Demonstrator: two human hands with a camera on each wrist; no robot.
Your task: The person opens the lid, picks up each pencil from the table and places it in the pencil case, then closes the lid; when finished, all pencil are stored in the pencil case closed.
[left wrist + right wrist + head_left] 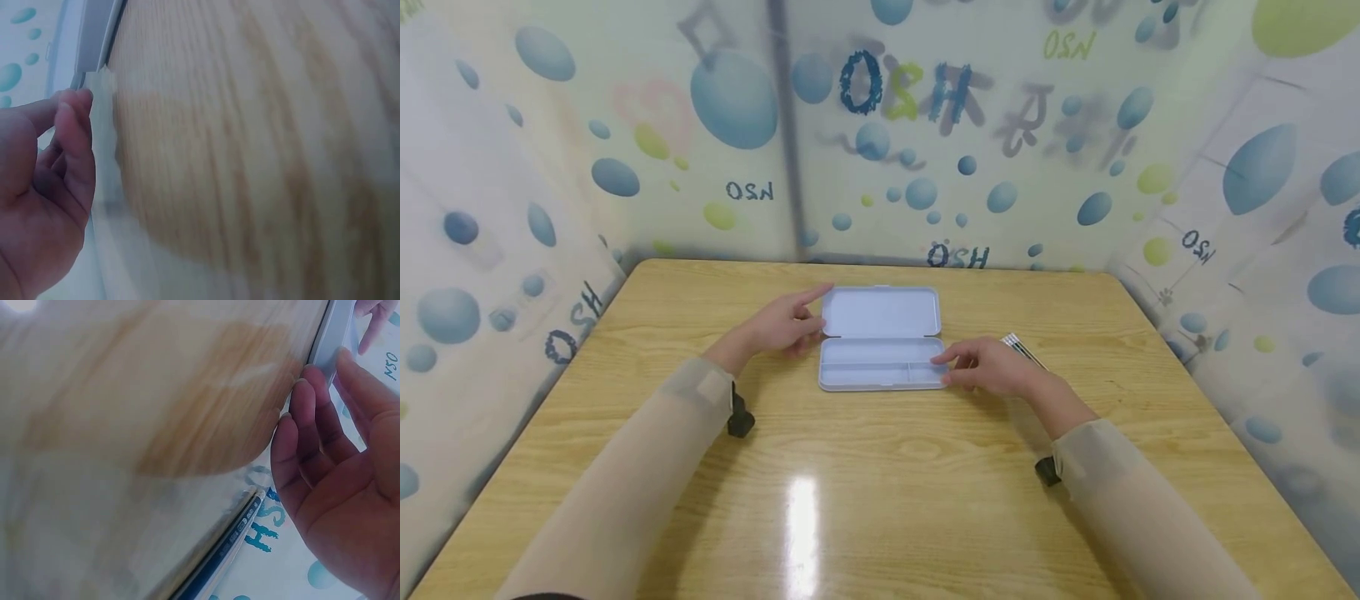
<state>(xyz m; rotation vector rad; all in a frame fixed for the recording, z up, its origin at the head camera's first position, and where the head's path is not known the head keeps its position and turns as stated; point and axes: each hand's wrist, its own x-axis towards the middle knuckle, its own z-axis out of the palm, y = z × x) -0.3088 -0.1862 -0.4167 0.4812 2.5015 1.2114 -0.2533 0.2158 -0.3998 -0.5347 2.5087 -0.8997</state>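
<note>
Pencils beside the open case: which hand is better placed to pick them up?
Probably the right hand: the pencils lie just behind it, right of the case. The left hand is across the case.

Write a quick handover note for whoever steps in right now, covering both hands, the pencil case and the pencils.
Left hand: open, fingers relaxed at the left edge of the pencil case, by the lid.
Right hand: open, fingertips touching the right end of the case's tray.
The case lies open and flat mid-table, lid toward the wall; the tray compartments look empty.
Pencils: a small bunch on the table just behind the right hand, not held.
Done: case opened.
Left, likely: putting the pencils in the tray and shutting the lid.
</note>
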